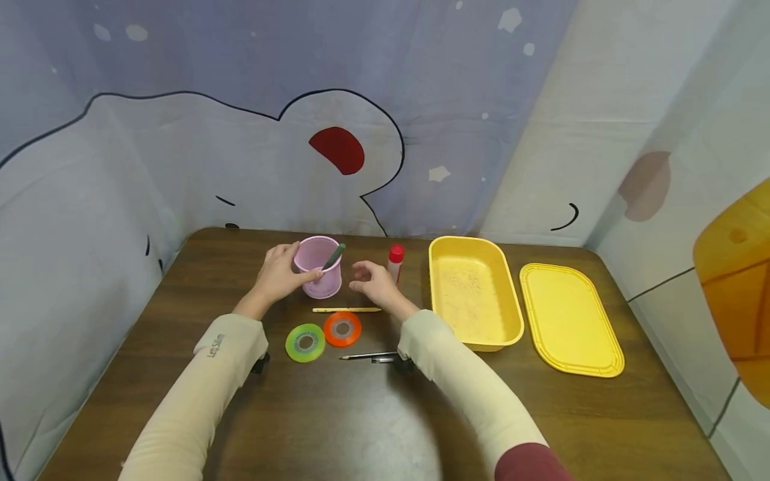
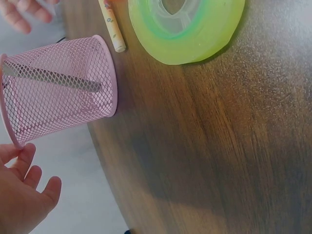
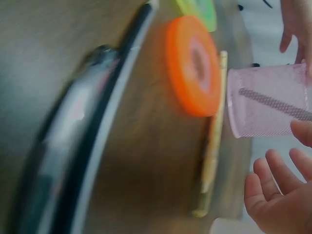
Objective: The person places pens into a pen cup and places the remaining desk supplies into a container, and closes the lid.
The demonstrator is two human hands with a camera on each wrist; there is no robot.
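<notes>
The left hand [image 1: 278,272] is holding the pink mesh cup [image 1: 319,267]; the right hand [image 1: 371,280] is hovering open just right of it.
The head view alone is showing the hold and the red-capped glue stick [image 1: 395,262] right of the cup; the left wrist view is showing its mesh wall, with a grey pen [image 2: 53,78] leaning inside.

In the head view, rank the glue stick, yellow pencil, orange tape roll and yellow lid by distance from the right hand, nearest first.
From the right hand:
1. Glue stick, just behind-right.
2. Yellow pencil, just in front; nearly a tie.
3. Orange tape roll, nearer the person.
4. Yellow lid, far right.
</notes>
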